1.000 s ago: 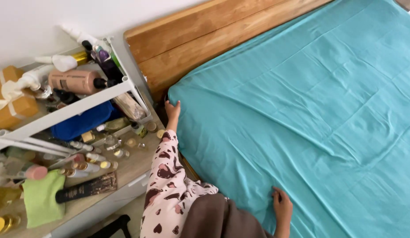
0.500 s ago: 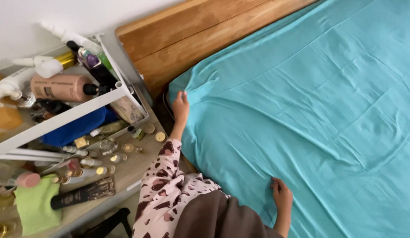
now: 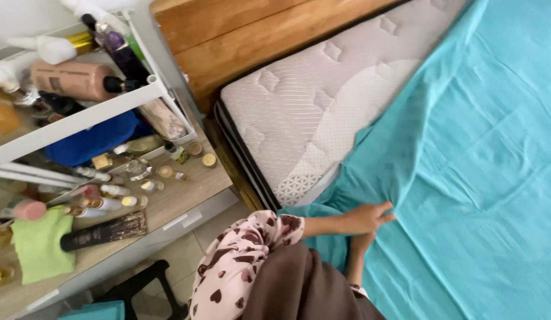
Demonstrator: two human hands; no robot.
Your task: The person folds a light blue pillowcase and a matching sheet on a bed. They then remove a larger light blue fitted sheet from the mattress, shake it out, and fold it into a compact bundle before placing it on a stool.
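Note:
A teal bed sheet (image 3: 465,178) covers the right part of the bed and is pulled back from the corner, baring the white quilted mattress (image 3: 311,118). My left hand (image 3: 365,218), on an arm in a pink heart-patterned sleeve, pinches a bunched fold of the sheet near the mattress's front edge. My right hand (image 3: 362,242) sits just below it, partly hidden by the left hand, its fingers closed in the same bunch of cloth.
A wooden headboard (image 3: 257,35) runs behind the mattress. To the left stands a white shelf (image 3: 80,118) with bottles, above a wooden table top (image 3: 168,201) with several small jars, a green cloth (image 3: 38,249) and a dark flat box (image 3: 103,231). Tiled floor (image 3: 192,249) lies between.
The sheet has come off the mattress corner and been dragged down and right. My left hand has moved from the headboard corner to beside my right hand, both gripping the cloth.

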